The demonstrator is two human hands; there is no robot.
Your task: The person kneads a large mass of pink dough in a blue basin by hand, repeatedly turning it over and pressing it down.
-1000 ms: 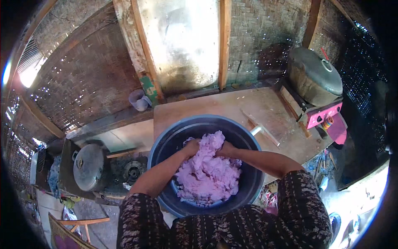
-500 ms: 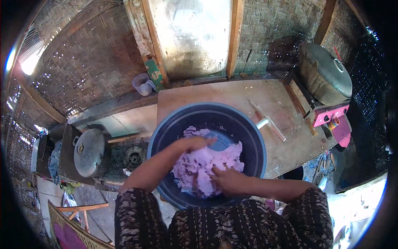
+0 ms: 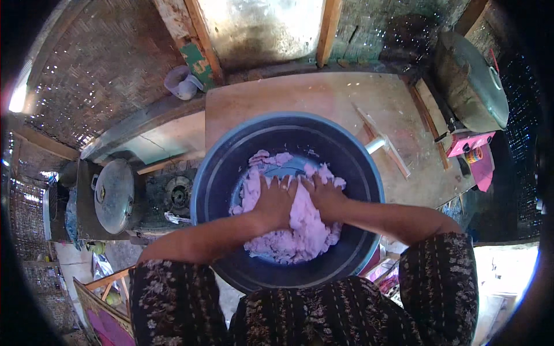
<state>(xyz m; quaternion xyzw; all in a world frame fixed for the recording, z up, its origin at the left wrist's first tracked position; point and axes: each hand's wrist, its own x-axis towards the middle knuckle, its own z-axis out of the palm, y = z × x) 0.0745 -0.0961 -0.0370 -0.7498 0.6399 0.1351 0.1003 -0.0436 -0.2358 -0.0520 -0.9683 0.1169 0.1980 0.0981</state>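
A wide, dark blue plastic basin (image 3: pixel 374 167) stands in front of me, holding a crumbly mass of pale purple dough (image 3: pixel 303 216). My left hand (image 3: pixel 276 202) presses palm down on the dough, its fingers apart and pointing to the far side. Close beside it my right hand (image 3: pixel 326 200) pushes into the dough too, fingers spread, some tips sunk in and partly hidden. Neither hand grips a lump. Smaller loose clumps lie toward the basin's far wall, where some bare blue bottom shows.
Beneath the basin is a wooden table (image 3: pixel 277 98). A wooden piece with a white handle (image 3: pixel 378 144) lies to its right. A large lidded pot (image 3: pixel 470 81) stands far right by a pink-fronted box (image 3: pixel 470 143). At left are a lidded pot (image 3: pixel 114 196), a burner (image 3: pixel 178 193) and a pale cup (image 3: pixel 183 82).
My left hand has dropped from above the dough onto it. My right hand has shifted farther away, and both now press side by side. The view has tilted slightly.
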